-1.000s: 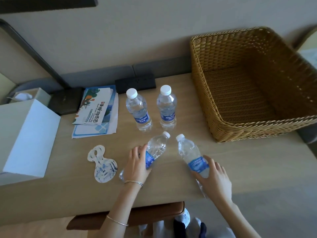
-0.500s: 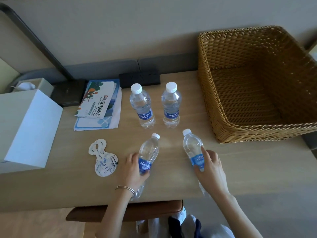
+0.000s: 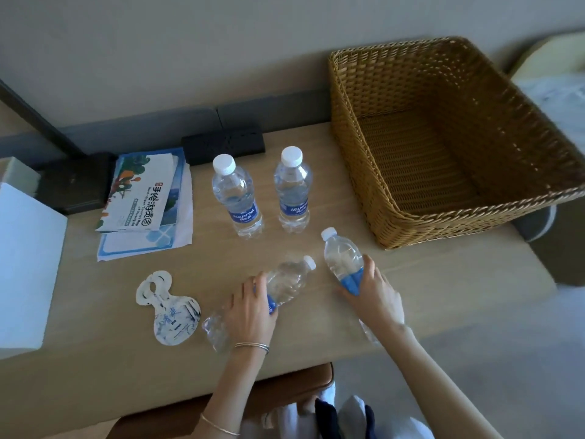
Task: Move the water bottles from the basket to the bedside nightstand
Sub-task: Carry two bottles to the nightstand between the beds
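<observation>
Since half a second ago, both held bottles have tipped further over. Left hand (image 3: 253, 308), fingers wrapped round the label of the left bottle (image 3: 285, 283), whose long axis runs up and rightward, cap away from the wrist. Right hand (image 3: 375, 297) likewise clamps the right bottle (image 3: 343, 259), cap up-left; whether either base touches the nightstand (image 3: 443, 280) is unclear. Two upright bottles (image 3: 235, 198) stand beyond the hands; the basket (image 3: 411, 226), beyond the right hand, appears empty.
</observation>
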Available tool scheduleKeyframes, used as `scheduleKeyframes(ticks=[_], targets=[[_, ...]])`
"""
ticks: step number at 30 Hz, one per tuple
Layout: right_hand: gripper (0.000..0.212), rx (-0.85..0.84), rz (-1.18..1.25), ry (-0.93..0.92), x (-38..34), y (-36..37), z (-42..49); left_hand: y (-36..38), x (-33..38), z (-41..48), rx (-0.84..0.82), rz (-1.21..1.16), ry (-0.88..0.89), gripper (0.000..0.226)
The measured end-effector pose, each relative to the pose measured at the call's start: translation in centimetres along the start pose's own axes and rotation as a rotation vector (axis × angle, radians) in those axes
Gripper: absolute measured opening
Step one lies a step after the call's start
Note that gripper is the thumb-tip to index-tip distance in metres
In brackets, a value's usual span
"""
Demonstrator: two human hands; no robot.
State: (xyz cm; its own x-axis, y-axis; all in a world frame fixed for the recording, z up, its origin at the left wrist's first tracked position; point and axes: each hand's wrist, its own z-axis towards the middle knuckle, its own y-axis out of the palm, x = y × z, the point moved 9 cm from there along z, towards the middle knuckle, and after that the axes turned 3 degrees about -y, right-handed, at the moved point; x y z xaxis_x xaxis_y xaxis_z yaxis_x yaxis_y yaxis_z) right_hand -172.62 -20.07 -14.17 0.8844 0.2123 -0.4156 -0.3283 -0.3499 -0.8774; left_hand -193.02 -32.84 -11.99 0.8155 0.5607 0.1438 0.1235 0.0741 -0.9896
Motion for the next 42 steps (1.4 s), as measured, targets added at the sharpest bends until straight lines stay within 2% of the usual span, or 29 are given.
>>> scheduleKeyframes(ticks=[4,8,15,19,22,24,29,35,42], targets=[[0.078,0.019,-0.037,0.045,0.3,0.3,-2.3,1.5,-0.3,1.2,-0.182,0.053,0.000,0.072],[0.076,0.028,-0.010,0.136,0.7,0.8,-5.1,2.3,0.0,2.3,-0.291,-0.051,0.110,0.064],[0.076,0.075,0.068,0.262,1.7,1.9,-10.3,2.8,0.4,2.3,-0.277,0.061,0.271,0.069],[0.075,0.146,0.216,0.396,3.0,1.9,-14.3,3.0,2.2,1.4,-0.327,-0.009,0.340,0.078],[0.072,0.277,0.413,0.508,4.7,1.2,-18.2,3.1,5.6,-0.5,-0.411,-0.169,0.430,0.089],[0.072,0.371,0.495,0.572,6.2,0.2,-20.7,2.5,8.6,-2.2,-0.419,-0.181,0.529,0.089],[0.077,0.579,0.490,0.724,10.6,-3.1,-26.9,0.3,18.2,-8.1,-0.390,-0.251,0.881,0.087],[0.083,0.693,0.543,0.933,16.9,-4.5,-34.9,1.0,28.4,-16.2,-0.474,-0.262,1.145,0.081],[0.084,0.786,0.535,1.096,26.4,-7.2,-43.6,2.2,39.2,-26.9,-0.567,-0.360,1.299,0.079]])
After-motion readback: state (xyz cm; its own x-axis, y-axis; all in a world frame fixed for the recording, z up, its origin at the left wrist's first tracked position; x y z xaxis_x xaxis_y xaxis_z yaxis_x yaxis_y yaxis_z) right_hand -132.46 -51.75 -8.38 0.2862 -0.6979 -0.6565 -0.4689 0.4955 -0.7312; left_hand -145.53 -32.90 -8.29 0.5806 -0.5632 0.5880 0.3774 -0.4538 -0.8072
